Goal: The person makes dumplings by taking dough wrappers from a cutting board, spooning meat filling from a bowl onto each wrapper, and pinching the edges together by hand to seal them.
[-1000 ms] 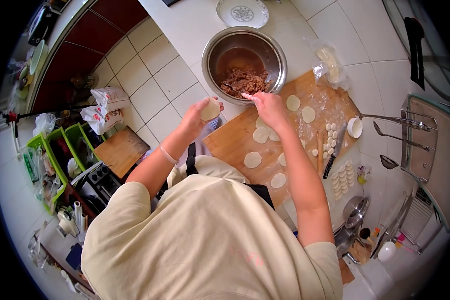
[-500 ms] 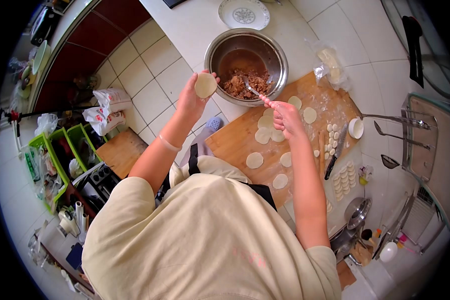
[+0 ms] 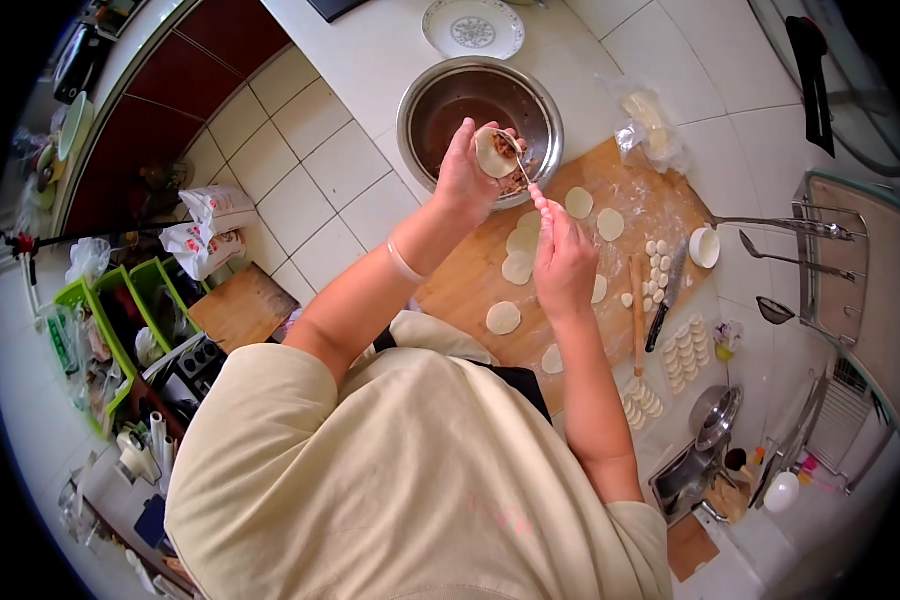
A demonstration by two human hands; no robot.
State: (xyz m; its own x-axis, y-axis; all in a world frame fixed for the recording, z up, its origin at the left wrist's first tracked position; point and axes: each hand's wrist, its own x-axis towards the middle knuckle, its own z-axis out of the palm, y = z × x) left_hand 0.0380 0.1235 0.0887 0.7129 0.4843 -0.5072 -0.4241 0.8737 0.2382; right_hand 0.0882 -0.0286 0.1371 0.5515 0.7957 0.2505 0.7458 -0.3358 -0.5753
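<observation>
Cupped in my left hand (image 3: 467,178) is a round dumpling wrapper (image 3: 492,160), over the metal bowl (image 3: 410,140). Brown minced filling (image 3: 505,147) sits on the wrapper's upper right part. My right hand (image 3: 567,258) is closed around the pink beaded handle of a spoon (image 3: 535,190). The spoon's metal head reaches the filling on the wrapper. More filling lies in the bowl, partly hidden by my left hand. Several flat wrappers (image 3: 504,318) lie on the wooden board (image 3: 460,300) below my hands.
A rolling pin (image 3: 637,305), small dough pieces (image 3: 657,262), a knife (image 3: 670,300) and a small white bowl (image 3: 704,248) are at the board's right. Rows of folded dumplings (image 3: 688,355) lie beyond them. A patterned plate (image 3: 473,28) stands behind the bowl. Ladles (image 3: 800,258) hang at right.
My left hand has moved right with the wrapper, over the bowl. The spoon has come up out of the bowl and now puts filling on the wrapper.
</observation>
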